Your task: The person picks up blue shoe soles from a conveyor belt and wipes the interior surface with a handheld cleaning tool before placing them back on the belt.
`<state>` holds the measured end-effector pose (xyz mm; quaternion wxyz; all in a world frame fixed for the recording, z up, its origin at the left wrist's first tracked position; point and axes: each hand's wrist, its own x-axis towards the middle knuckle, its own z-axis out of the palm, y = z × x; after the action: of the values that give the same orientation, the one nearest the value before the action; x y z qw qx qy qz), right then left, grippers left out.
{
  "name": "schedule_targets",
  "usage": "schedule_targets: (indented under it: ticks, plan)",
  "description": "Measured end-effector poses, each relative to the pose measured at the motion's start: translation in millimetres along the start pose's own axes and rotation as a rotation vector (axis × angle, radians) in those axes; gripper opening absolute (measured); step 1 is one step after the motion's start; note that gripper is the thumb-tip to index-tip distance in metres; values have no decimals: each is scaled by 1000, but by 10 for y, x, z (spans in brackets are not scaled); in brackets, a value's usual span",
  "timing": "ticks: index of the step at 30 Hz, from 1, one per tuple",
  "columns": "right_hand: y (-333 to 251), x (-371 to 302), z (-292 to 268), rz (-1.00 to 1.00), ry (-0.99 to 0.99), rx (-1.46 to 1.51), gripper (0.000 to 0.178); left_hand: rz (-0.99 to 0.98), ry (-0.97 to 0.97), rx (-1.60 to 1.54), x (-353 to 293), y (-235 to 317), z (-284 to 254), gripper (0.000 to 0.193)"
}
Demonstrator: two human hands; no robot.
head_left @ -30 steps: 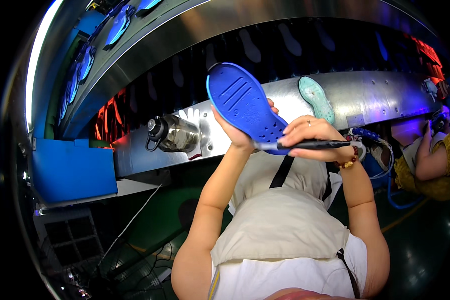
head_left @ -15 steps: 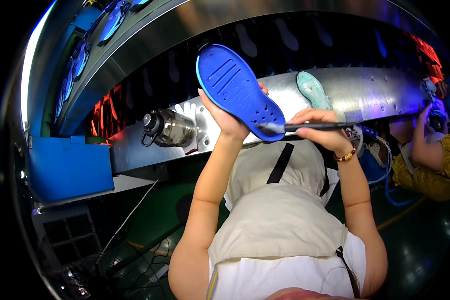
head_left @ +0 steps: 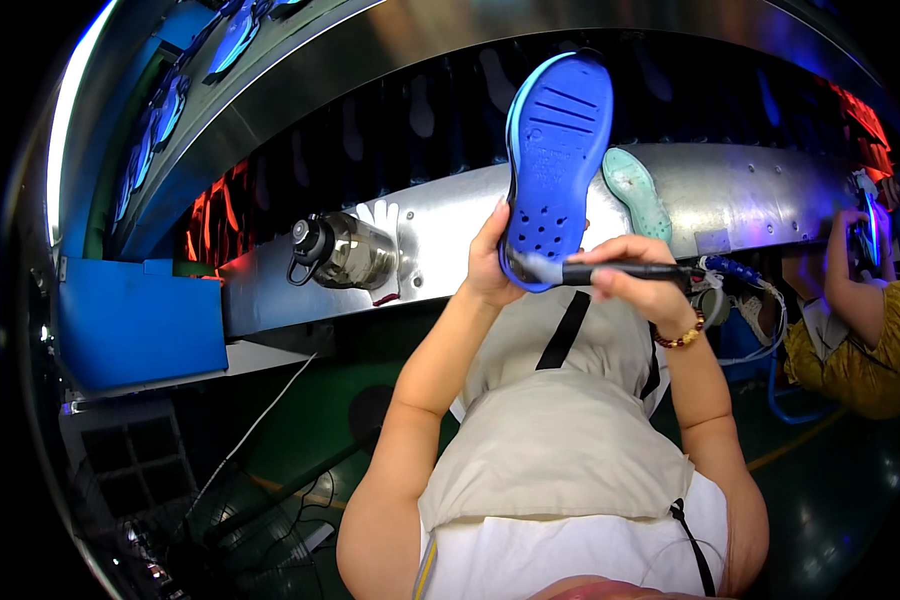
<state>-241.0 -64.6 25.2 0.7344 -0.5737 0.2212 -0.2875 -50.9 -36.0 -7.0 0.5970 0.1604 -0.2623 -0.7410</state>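
The bright-blue, foot-shaped moulded sole (head_left: 562,150) is held above the shiny metal bench (head_left: 725,190), long axis near to far, far end leaning right. The left hand (head_left: 492,262) grasps its near left edge; the right hand (head_left: 647,284) clasps a black-handled, pale-bristled brush (head_left: 580,273) crosswise over its near end.

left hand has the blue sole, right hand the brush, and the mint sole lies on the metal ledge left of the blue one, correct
Not quite: in the head view, the mint sole lies on the metal ledge right of the blue sole. The rest holds.
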Motion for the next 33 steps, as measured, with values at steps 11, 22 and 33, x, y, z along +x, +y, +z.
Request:
schedule_targets:
  ticks: [11,22,33]
  plan:
    - [-357,15,-121,-245,-481,-517,22,-476,-9,6,0,232,-43,49]
    - [-555,59,-359,-261,-577,-607,22,-700,146,427,-59,352,58,55]
    - [-380,-32,-477,-296,-323,-491,24,-516,155,226,-167,489,-136,54]
